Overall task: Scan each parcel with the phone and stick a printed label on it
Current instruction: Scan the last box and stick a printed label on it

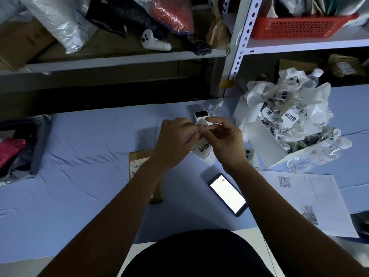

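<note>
A brown cardboard parcel with a white shipping label lies on the blue table cover, mostly hidden under my left forearm. Above it, both hands hold a white printed label with large black characters. My left hand grips its left edge. My right hand pinches the top corner between thumb and fingertips. The phone lies face up with a lit white screen, just right of the parcel. A small white label printer stands behind my hands.
A white box heaped with crumpled label backing sits at the right, with plastic bottles beside it. Printed sheets lie at front right. Dark and red bags lie at the left. Shelves with a red basket stand behind.
</note>
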A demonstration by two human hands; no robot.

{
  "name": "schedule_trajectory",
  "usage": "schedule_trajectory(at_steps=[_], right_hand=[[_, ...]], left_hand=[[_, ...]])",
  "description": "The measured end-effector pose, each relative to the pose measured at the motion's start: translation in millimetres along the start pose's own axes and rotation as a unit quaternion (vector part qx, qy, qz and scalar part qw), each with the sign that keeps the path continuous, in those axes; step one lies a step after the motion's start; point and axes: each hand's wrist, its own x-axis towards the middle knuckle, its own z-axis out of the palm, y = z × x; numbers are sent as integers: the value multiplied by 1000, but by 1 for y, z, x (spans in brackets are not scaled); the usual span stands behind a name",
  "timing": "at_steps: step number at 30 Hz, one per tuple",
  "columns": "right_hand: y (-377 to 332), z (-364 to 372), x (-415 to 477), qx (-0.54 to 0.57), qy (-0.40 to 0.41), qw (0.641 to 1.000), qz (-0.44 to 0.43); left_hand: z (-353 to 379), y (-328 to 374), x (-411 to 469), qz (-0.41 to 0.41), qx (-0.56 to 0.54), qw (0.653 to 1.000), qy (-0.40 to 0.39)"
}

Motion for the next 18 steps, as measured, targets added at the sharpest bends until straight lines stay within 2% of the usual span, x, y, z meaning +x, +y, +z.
schedule_trajectory(at_steps=[4,9,12,14,16,18], right_hand=[[4,-7,2,-62,-32,997,-40],[8,-10,3,-128,-50,988,-75],[11,-9,5,-121,-34,991,-38],[14,-11,7,-163,-11,987,8],[16,-17,9,-280,28,958,51],[12,-18,9,-392,84,913,68]], left_hand=[[-2,1,-1,-75,-112,991,-1],[-5,0,-6,-111,-135,984,-24],[-5,4,-6,-154,-152,976,12],[-10,5,-4,-187,-138,971,64],[-16,3,-3,-196,-97,967,132],[-24,1,1,-180,-34,966,181]])
